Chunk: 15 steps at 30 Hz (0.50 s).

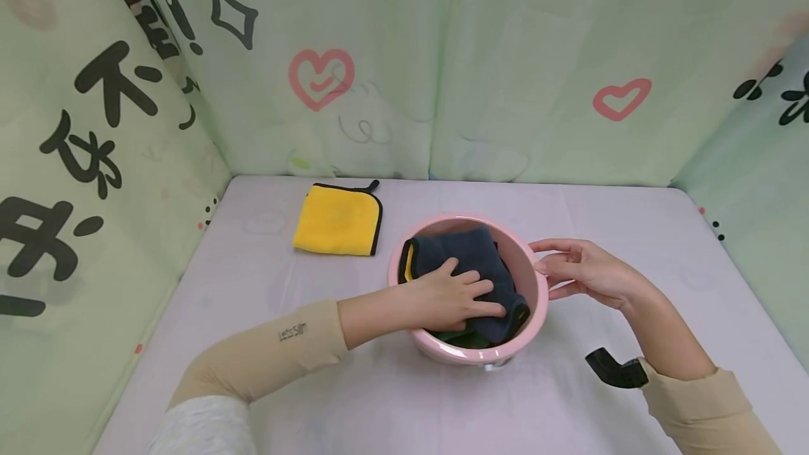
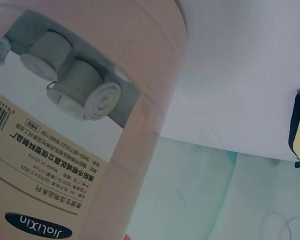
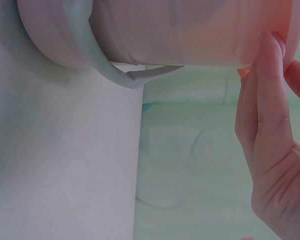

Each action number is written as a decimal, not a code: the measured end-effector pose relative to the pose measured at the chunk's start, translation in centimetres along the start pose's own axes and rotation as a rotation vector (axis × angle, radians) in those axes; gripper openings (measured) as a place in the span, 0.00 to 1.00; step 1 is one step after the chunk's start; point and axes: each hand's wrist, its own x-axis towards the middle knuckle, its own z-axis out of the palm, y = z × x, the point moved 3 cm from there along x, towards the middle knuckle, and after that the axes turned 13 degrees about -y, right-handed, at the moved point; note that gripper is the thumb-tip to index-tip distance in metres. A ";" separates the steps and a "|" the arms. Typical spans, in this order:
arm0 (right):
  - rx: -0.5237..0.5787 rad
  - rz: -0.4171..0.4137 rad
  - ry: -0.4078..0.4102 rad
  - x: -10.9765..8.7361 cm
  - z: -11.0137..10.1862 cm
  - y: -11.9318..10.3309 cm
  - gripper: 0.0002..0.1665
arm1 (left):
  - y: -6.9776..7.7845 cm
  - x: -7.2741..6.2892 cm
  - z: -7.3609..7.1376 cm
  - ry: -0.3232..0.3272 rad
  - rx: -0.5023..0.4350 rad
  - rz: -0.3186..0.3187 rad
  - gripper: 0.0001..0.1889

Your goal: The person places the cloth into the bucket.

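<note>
A pink bucket [image 1: 537, 293] stands on the table with folded cloths inside. On top lies a dark blue cloth [image 1: 470, 251] with black edging, and a yellow edge shows at its left. Something dark green [image 1: 464, 338] is partly visible beneath it. My left hand [image 1: 458, 297] reaches over the near left rim and rests on the blue cloth with spread fingers. At the bucket's right side, my right hand [image 1: 584, 272] touches the outside near the rim with mostly straight fingers [image 3: 270, 95]. The left wrist view shows the bucket's labelled wall [image 2: 155, 100] but not the left hand.
A folded yellow cloth [image 1: 338, 221] with black edging and a loop lies left of the bucket, toward the back. The bucket's pale handle [image 3: 125, 79] hangs down its side. Green printed curtains [image 1: 524, 34] stand behind and beside the pale table [image 1: 316, 385].
</note>
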 end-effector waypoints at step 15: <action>-0.005 0.001 0.002 0.0 0.0 0.1 0.29 | 0.2 0.3 0.3 -0.110 0.015 -0.009 0.28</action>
